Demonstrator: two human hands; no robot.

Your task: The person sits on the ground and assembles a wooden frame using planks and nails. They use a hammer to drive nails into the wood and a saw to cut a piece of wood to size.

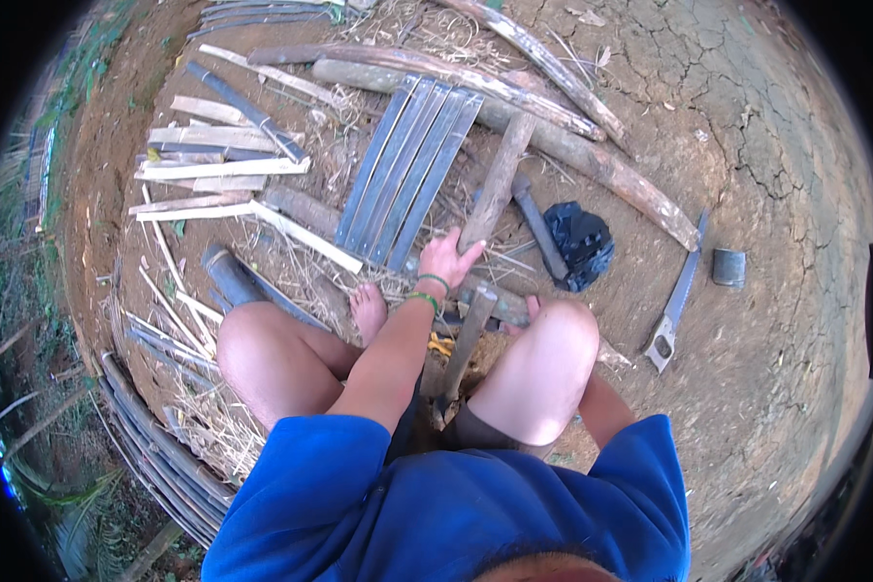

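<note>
Gripping wood slat [495, 184], left hand [446, 260] fingers closed; right hand hidden, can't tell

- Outdoors, bare brown earth ground [766, 320], dry and packed.
- Web of deep cracks in the dried mud [747, 87] toward the upper right.
- Scatter of dry straw and thin chaff [398, 29] across the upper middle of the ground.
- Green grass and leafy plants [39, 320] along the left rim, a palm-like frond [87, 504] low on the left.
- Curved bundle of long dark strips [155, 456] at the lower left edge of the dirt patch.
- Even, soft daylight; only faint, short shadows under things on the ground.
- No walls, furniture or windows; open ground to every edge of the view.
</note>
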